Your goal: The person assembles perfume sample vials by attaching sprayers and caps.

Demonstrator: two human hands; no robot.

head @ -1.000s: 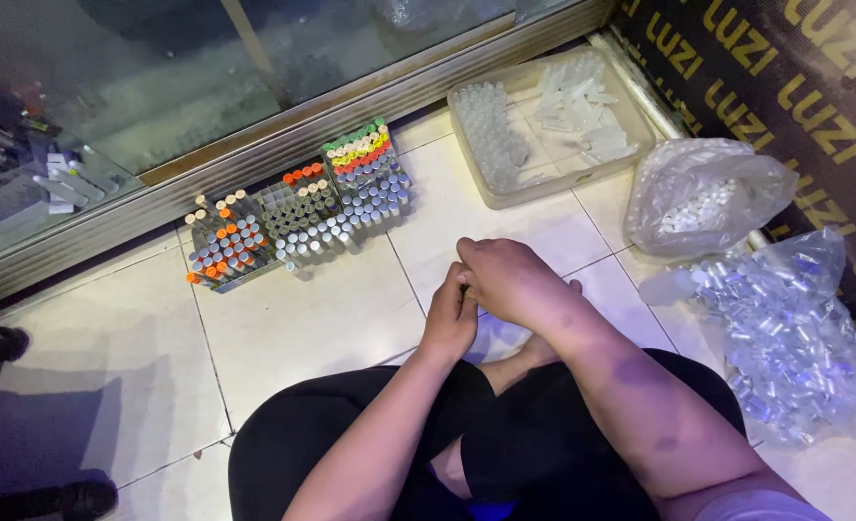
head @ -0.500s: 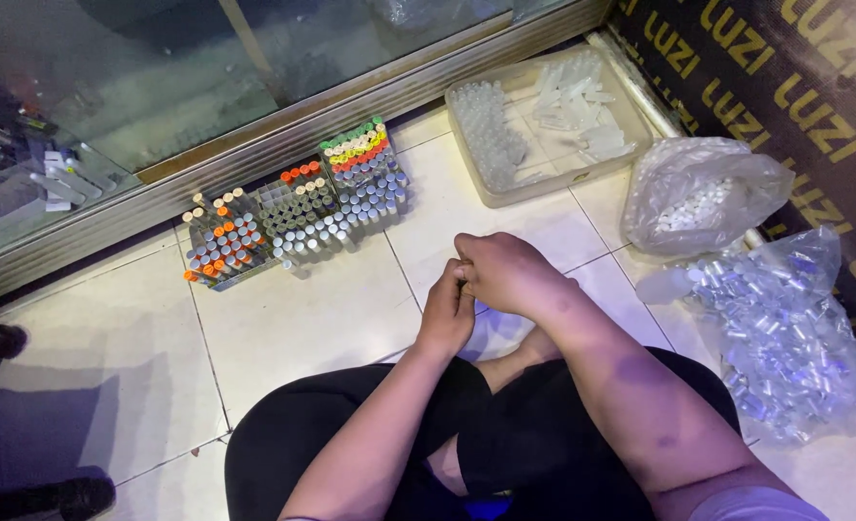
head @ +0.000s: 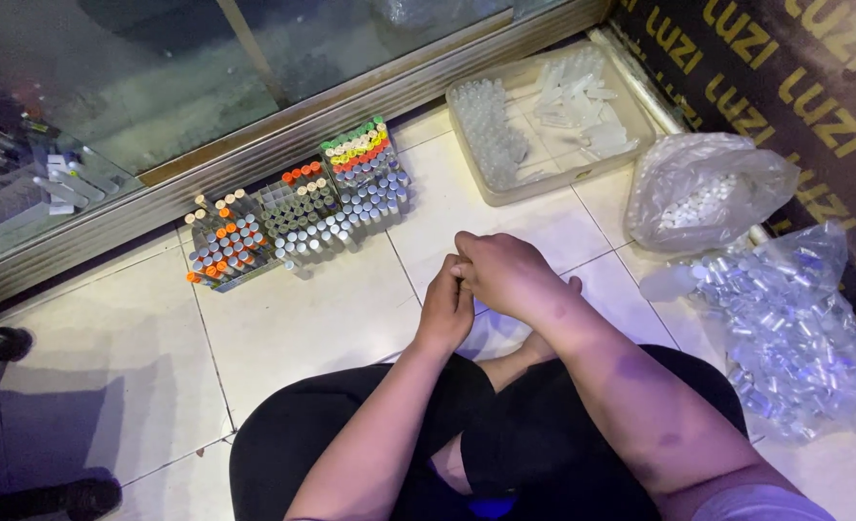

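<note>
Both hands were pressed together above the lap, the right hand (head: pixel 510 280) folded over the fingers of the left hand (head: pixel 445 311), and I could not tell whether the grip closed on any small thing. Nearest to them, at about 11 o'clock on the tiled floor, stood the rack of capped vials (head: pixel 298 212), its long axis going from 8 to 2 o'clock, slightly closer to the left hand. At 1 o'clock a clear tray (head: pixel 467 135) held small vials and white pieces, and at 3 o'clock lay two plastic bags (head: pixel 737 174), also filled with vials.

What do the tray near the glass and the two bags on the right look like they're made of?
The tray looks like frosted, semi-clear plastic: the contents show dimly through its walls. Both the upper bag and the lower bag seem thin clear plastic film, crinkled and glossy, contents visible inside.
</note>
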